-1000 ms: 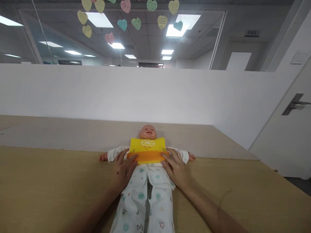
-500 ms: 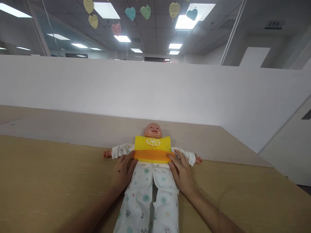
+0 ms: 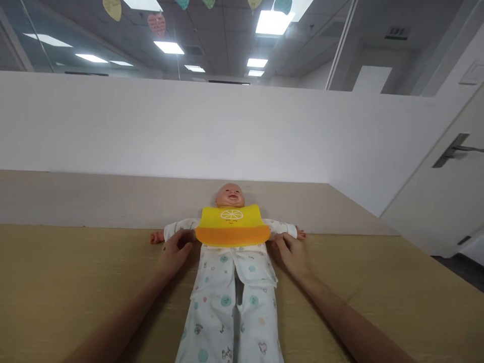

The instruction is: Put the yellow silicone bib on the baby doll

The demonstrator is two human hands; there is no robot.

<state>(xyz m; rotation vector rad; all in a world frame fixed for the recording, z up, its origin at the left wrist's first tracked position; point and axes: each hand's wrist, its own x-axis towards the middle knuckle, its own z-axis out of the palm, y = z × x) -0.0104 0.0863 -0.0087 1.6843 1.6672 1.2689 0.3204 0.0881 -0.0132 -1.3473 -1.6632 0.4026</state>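
A baby doll [image 3: 230,194] lies on its back, arms stretched out sideways, in white patterned clothes [image 3: 223,282]. Over its chest lies a yellow bib [image 3: 212,217] with a white citrus-slice print and an orange pocket [image 3: 232,235] along the bottom. My left hand [image 3: 175,256] is beside the bib, its bent fingers by the doll's sleeve and the thumb apart from them. On the other side, my right hand [image 3: 292,254] rests near the opposite sleeve with fingers bent and loosely apart. Neither hand visibly holds anything; the fingertips are partly hidden.
The doll lies on a wood-coloured tabletop [image 3: 94,282], its head and arms reaching a paler strip [image 3: 94,196] by the white wall [image 3: 170,126]. Glass panels with heart-shaped notes are above the wall. A door with a handle [image 3: 454,150] is at the right.
Both hands have moved outward off the bib's lower edges to beside it, and their fingers are more bent. The bib's pocket looks fuller and rounder. The camera view has shifted.
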